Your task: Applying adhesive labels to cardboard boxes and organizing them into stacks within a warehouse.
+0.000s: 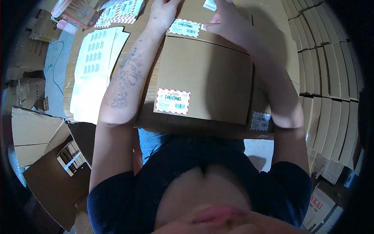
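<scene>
A flat brown cardboard box (210,74) lies in front of me on a cardboard-covered surface. It carries a white label with a red-striped border (172,101) at its near left corner. A second such label (184,27) sits at its far edge. My left hand (163,13) rests at the far edge, fingers just beyond that label. My right hand (230,23) presses its fingertips on the label's right end. A small pale label (260,121) is stuck on the box's near right side.
White sticker sheets (95,58) lie to the left, more striped labels (120,9) at the far left. A row of flattened brown boxes (331,78) stands along the right. Loose cardboard pieces (35,136) lie on the floor at left.
</scene>
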`<state>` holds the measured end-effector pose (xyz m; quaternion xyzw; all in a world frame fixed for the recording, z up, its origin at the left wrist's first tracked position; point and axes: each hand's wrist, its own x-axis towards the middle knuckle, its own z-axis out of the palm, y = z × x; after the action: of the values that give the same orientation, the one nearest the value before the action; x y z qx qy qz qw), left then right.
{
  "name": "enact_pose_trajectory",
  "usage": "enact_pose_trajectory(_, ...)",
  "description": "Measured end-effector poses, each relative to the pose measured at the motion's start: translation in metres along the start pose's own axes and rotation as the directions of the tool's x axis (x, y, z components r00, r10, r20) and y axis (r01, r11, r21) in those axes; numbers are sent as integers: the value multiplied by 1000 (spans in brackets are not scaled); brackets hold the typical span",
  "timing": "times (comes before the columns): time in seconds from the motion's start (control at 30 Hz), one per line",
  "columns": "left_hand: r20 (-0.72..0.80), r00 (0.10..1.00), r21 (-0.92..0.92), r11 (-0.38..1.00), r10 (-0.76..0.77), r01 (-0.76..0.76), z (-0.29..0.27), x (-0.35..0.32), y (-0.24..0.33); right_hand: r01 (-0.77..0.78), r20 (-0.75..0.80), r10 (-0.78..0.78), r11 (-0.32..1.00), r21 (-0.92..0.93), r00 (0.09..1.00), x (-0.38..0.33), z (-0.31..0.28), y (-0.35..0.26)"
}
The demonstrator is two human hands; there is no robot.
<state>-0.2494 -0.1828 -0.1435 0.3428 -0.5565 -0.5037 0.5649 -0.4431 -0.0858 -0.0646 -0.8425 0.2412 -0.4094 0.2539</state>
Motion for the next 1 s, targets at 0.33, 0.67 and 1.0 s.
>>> enact_pose_trajectory(0.33, -39, 997, 104, 992, 70, -66, -9, -4, 5, -432, -192, 390, 853, -292, 901, 3, 12, -72)
enact_pose_trajectory(0.67, 25, 996, 76, 993, 84, -86, 0, 4, 2, -749, 168, 730, 651, 124, 662, -52, 51, -146)
enact_pose_trajectory(1.0, -7, 999, 134, 990, 52, -51, 0, 0, 10, -806, 147, 793, 590, 52, 591, -52, 57, -148)
